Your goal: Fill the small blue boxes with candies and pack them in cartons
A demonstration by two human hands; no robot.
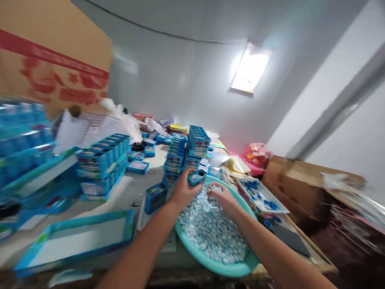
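My left hand (183, 188) is closed around a small blue box (197, 177) that has a dark round hole in its upper face. It holds the box over the far left part of a turquoise basin (207, 263). Small whitish pellets (219, 237), perhaps candies, fill much of the basin. My right hand (224, 200) is at the far side of the pellets, fingers curled in around some of them, close to the box. Just left of the basin, another blue box (155, 197) stands on a white scale-like thing partly hidden by my left forearm.
Stacked blue boxes (198, 138) rise behind the basin, and more stacks (104, 160) stand at left. An open blue-edged tray (81, 237) lies front left. Right of the basin, a white tray (279, 206) holds blue pieces. A large carton (57, 52) stands back left.
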